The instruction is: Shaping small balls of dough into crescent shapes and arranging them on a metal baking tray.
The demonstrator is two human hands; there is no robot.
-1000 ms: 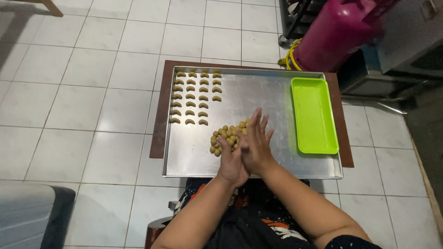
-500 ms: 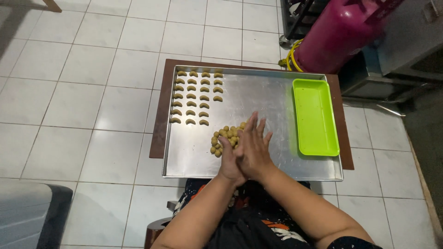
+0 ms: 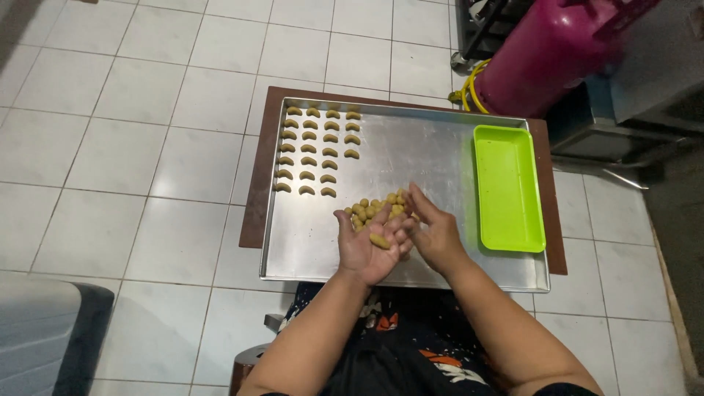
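My left hand (image 3: pixel 364 248) lies palm up over the near part of a large metal baking tray (image 3: pixel 440 158), with a short rolled log of yellow-green dough (image 3: pixel 380 241) resting on its palm. My right hand (image 3: pixel 433 231) is beside it, fingers apart, its fingertips near the left hand's fingers. Just beyond both hands sits a heap of small dough balls (image 3: pixel 374 207). Rows of crescent-shaped dough pieces (image 3: pixel 317 150) are laid out at the tray's far left corner.
A bright green rectangular plastic tray (image 3: pixel 507 187) lies on the right side of the metal tray. The metal tray rests on a low brown wooden table (image 3: pixel 253 191) on white floor tiles. A pink gas cylinder (image 3: pixel 546 55) with a yellow hose stands at the back right.
My hands were pressed together, rolling dough between the palms. Now they have come apart, and the rolled piece lies on my upturned left palm.
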